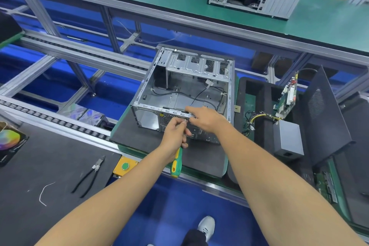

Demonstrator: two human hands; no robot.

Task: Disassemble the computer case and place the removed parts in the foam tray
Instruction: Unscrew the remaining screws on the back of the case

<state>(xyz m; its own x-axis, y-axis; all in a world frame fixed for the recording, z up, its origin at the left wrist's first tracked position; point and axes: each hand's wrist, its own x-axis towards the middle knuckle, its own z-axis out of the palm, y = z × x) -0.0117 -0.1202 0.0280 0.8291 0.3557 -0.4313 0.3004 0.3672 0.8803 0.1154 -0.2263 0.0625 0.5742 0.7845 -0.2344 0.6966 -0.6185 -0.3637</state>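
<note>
Head view shows you well into the strip-down. The computer case [183,94] lies on its side on a dark mat [139,138], open face up, and its interior looks nearly bare: only a few black cables [199,94] trail across the floor of the shell. To the right, the foam tray [259,90] already holds a grey power supply [287,138] with its wire bundle, an upright circuit card [287,98], and a dark side panel [323,110] leans against it. A green board [325,185] sits nearer you on the right. So the big parts appear to be out; what remains, I judge, is small hardware on the near edge of the frame and the loose cabling.

Your left hand [175,132] is curled around a green-and-yellow screwdriver [176,164], handle pointing back toward you, the tip up at the near rail of the case. Your right hand [203,118] rests on that same rail, fingertips pinched together beside the tip; whether they grip a screw or a small bracket is too small to tell.

Black pliers [89,175] and a white cable tie [45,193] lie on the near left mat.
</note>
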